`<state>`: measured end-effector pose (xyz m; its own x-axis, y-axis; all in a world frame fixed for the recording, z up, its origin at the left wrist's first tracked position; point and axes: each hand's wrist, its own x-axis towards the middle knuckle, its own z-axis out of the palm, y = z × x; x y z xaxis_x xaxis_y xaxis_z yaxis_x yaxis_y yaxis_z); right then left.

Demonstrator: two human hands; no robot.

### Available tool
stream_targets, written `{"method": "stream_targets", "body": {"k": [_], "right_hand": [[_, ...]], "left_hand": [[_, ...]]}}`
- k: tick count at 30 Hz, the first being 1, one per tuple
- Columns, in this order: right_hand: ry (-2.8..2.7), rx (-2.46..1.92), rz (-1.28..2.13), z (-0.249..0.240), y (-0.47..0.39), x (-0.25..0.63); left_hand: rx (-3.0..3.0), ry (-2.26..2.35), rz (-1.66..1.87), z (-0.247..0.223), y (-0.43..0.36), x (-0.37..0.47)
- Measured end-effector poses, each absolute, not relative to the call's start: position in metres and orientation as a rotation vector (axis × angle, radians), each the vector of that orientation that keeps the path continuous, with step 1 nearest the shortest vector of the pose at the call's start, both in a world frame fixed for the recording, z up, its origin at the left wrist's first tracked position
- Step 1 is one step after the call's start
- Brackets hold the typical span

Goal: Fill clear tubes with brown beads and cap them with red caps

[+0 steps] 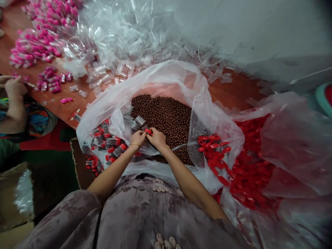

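Note:
My left hand (138,138) and my right hand (157,138) meet over an open white plastic bag (171,71). Both are closed around a small container whose red cap (148,131) shows between the fingertips; its body is mostly hidden. Beneath and beyond them lies a heap of small round brown beads (166,117). Clear little containers (140,120) rest at the heap's left edge, just past my fingers. To the left, filled containers with red caps (113,141) are piled up. Loose red caps (214,148) lie on the plastic to the right.
A large pile of clear containers (124,31) covers the back of the red-brown table (233,91). Pink-capped pieces (36,45) are heaped at the far left, near another person's hand (15,86). A bag of red caps (254,166) stands at the right. A cardboard box (79,162) is below left.

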<state>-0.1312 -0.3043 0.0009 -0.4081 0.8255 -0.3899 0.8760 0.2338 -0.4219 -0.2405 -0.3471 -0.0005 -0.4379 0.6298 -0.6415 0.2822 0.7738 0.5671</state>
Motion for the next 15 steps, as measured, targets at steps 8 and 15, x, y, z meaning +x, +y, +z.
{"method": "stream_targets", "body": {"k": [8, 15], "right_hand": [[2.414, 1.847, -1.213, -0.009, -0.299, -0.129], [2.345, 1.923, -1.493, 0.0, -0.323, -0.085]], "left_hand": [[0.899, 2.013, 0.521, 0.005, -0.34, -0.244], [0.738, 1.743, 0.514, 0.008, -0.348, -0.22]]}}
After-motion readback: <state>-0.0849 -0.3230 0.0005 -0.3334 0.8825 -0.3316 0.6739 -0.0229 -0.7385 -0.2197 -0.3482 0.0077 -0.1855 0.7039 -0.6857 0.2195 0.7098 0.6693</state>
